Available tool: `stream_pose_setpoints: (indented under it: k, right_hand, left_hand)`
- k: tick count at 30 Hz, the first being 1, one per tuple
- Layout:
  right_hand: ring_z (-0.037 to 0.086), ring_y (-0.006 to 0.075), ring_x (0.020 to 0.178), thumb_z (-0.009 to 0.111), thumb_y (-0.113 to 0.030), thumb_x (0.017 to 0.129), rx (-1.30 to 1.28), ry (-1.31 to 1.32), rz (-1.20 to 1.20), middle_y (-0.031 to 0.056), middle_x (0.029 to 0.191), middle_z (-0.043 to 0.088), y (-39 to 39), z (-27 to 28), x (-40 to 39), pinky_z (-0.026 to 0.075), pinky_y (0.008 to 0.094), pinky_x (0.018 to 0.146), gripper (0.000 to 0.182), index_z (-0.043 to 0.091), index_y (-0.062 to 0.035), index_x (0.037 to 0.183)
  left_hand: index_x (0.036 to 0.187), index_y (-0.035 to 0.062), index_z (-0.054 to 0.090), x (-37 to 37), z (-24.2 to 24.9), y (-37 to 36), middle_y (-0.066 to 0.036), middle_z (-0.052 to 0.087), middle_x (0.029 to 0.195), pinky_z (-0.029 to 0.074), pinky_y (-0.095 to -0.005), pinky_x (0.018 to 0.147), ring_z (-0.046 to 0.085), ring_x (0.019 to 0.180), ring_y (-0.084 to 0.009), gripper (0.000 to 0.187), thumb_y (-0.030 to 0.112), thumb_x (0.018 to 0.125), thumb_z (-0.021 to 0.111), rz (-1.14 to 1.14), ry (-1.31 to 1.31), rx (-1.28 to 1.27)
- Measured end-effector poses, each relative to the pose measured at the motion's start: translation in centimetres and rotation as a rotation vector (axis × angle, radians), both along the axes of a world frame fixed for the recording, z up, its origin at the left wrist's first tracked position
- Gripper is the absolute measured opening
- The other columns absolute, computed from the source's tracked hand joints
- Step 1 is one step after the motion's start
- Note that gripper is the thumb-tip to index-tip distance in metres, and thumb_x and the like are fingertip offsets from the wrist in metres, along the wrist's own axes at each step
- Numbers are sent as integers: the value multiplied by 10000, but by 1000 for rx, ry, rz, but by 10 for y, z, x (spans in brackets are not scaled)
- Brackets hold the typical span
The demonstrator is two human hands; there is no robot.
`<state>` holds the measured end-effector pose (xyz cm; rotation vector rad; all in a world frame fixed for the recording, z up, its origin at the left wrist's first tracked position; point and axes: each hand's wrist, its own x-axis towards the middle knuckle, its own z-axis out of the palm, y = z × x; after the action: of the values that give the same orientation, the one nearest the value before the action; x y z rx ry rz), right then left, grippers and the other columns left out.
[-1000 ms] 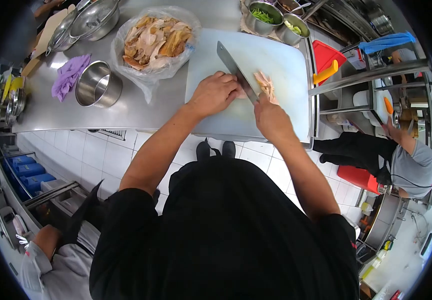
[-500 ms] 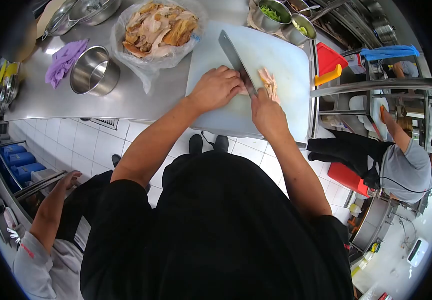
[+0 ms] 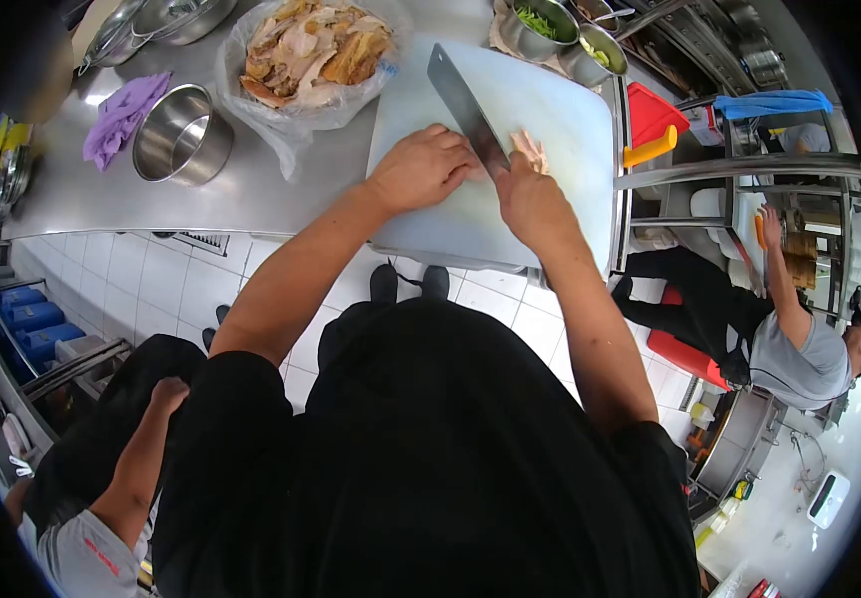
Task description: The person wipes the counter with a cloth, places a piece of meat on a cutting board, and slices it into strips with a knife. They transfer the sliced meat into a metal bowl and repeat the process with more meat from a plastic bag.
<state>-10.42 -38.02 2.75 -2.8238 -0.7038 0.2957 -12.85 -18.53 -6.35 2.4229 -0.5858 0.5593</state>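
My right hand (image 3: 538,207) is closed around the handle of a cleaver (image 3: 462,107). Its broad steel blade slants away to the upper left over a white cutting board (image 3: 575,120). On the near side of the blade, my left hand (image 3: 422,167) rests on the board with its fingers curled in. Those fingertips sit close to the blade, and what is under them is hidden. Sliced cooked meat, probably poultry (image 3: 528,148), lies just beyond the cleaver, partly covered by my right hand.
A plastic-lined container of cooked meat pieces (image 3: 316,55) stands left of the board. Further left are a steel pot (image 3: 183,135) and a purple cloth (image 3: 126,120). Bowls of cut greens (image 3: 540,30) stand at the back. Co-workers are at right (image 3: 804,349) and lower left (image 3: 91,548).
My right hand and the cleaver have shifted slightly up and left, covering more of the sliced meat. The right co-worker's arm has risen; the left co-worker's arm has moved inward.
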Motion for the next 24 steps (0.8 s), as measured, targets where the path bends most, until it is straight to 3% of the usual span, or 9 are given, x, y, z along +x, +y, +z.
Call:
stream_pose_setpoints:
  k: [4,10,12,13,17,21,24]
  right_hand:
    - [689,495,845,464,-260,1039,-101,107,-72,316,855,682,-4,30,-21,539,598,764,249,509,-21,1094]
    - [686,512,838,474,-258,1037,17,61,-72,305,870,693,4,-2,-21,541,595,773,250,511,-17,1090]
    - [686,514,850,477,-256,1036,-20,36,-6,309,874,691,6,14,-4,541,595,774,252,511,-12,1091]
    - [665,534,831,479,-285,1027,-11,162,-85,338,850,673,7,28,-6,520,613,772,307,527,-7,1147]
    - [666,526,840,487,-291,1023,31,101,-147,344,845,667,2,-5,-29,511,623,778,301,547,-12,1117]
    - [668,518,760,465,-274,1037,109,-9,-31,328,779,664,2,-17,-14,534,595,686,289,538,-2,1103]
    - [667,515,731,457,-271,1048,65,153,-66,314,748,662,2,14,-6,540,579,648,298,532,9,1115]
  left_hand:
    - [993,96,708,0,6,1,-42,690,1059,522,-375,926,624,1036,-264,148,136,852,700,-14,1,-55]
    - [976,84,704,-4,-1,0,-50,692,1049,528,-380,912,629,1024,-272,139,120,841,706,-21,22,-45]
    - [967,80,701,-1,0,0,-53,690,1028,529,-380,906,628,1012,-273,135,115,837,709,-1,10,-89]
    - [943,80,706,-2,-1,-1,-50,683,1003,525,-379,905,621,999,-269,112,125,840,699,-7,-6,-100]
    - [880,80,708,1,-4,0,-53,658,933,516,-380,893,603,965,-269,73,131,837,678,-17,-42,-105]
    - [861,79,695,-1,-1,0,-64,634,894,519,-383,864,600,939,-283,51,110,824,680,-26,-57,-95]
    - [863,78,691,-2,1,-2,-68,623,878,518,-379,845,596,918,-289,57,114,819,685,10,-100,-115]
